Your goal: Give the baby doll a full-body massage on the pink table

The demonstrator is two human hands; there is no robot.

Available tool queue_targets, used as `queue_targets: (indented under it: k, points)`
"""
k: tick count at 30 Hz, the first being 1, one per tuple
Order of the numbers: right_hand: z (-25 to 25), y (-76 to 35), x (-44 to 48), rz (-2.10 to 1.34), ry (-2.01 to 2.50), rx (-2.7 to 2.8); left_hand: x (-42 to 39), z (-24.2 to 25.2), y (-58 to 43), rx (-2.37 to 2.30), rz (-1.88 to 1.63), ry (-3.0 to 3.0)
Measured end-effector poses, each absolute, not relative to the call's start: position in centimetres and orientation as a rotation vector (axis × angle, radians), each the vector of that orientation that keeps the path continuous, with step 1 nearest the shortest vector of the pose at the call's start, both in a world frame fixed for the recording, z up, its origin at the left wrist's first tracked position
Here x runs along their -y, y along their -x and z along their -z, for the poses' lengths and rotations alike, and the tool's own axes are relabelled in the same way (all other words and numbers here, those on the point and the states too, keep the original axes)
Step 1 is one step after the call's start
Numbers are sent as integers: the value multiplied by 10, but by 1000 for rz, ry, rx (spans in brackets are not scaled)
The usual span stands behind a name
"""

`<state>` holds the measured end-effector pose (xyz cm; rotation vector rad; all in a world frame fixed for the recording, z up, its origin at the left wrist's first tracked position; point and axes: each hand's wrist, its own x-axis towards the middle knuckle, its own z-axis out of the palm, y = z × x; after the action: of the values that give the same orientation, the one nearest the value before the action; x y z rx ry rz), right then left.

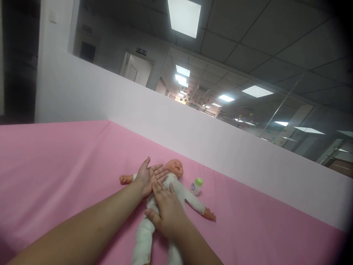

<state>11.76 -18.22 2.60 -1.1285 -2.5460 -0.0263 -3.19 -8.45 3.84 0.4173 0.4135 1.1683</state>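
A baby doll (176,191) with a white cloth body lies on its back on the pink sheet (248,228), arms spread out. Over its chest, my left hand (150,178) is palm up with the fingers stretched out. My right hand (167,208) lies palm down, its fingertips touching the palm of the left one. Neither hand grips anything. Parts of the doll's trunk and legs are hidden behind my hands and forearms. Beside the doll's shoulder stands a small clear bottle (196,187) with a green cap.
A white wall (165,121) runs along the far edge of the pink surface, with a glass pane above it. Through the glass appear a room with ceiling lights (184,18) and a doorway (137,69).
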Motion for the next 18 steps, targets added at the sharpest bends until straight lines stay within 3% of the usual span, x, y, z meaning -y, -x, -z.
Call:
queue_targets:
  k: [7,18]
  points:
    - [-26,-113,191,112,969,2534,89,-40,26,-316,-1067,-429]
    - [-18,-118,178,145,1258,2372,114,-34,-2,-316,-941,-420]
